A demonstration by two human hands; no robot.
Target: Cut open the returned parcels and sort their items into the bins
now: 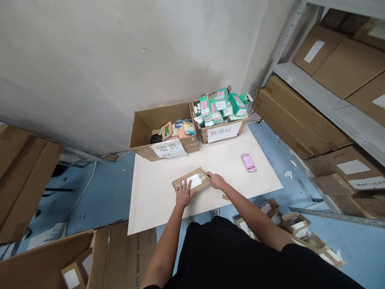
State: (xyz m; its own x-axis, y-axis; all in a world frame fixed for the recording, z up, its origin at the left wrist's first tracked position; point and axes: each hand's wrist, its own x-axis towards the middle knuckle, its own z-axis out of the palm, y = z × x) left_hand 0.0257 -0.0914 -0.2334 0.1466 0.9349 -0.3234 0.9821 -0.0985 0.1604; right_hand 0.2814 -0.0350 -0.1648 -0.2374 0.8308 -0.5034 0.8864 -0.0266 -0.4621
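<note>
- The left hand [184, 194] is lying on top of a brown parcel [187, 175], and its fingers are spreading wide over it.
- The right hand [215, 180] is curling its fingers around a thin yellow tool [207, 175], and the tip is pointing at the parcel's right end.
- The parcel is sitting on the table [156, 200], near the front edge, right between the two hands.
- A white label [195, 181] is sticking to the parcel's top, and the left fingertips are touching it.
- Shiny clear tape is showing on the parcel's right end, beside the tool.
- A small brown scrap [225, 197] is lying below the right hand, near the table's front edge.
- A pink thing [248, 163] is lying to the right, well apart from the hands; it is looking too blurry to name.
- Two big boxes are standing side by side at the back of the table.
- The left big box [144, 152] is holding a few small packs and wearing a white paper sign [169, 148].
- The right big box [204, 138] is filling up past its rim with green and pink cartons [217, 112].
- Tall shelves [300, 82] are holding more brown boxes on the far right.
</note>
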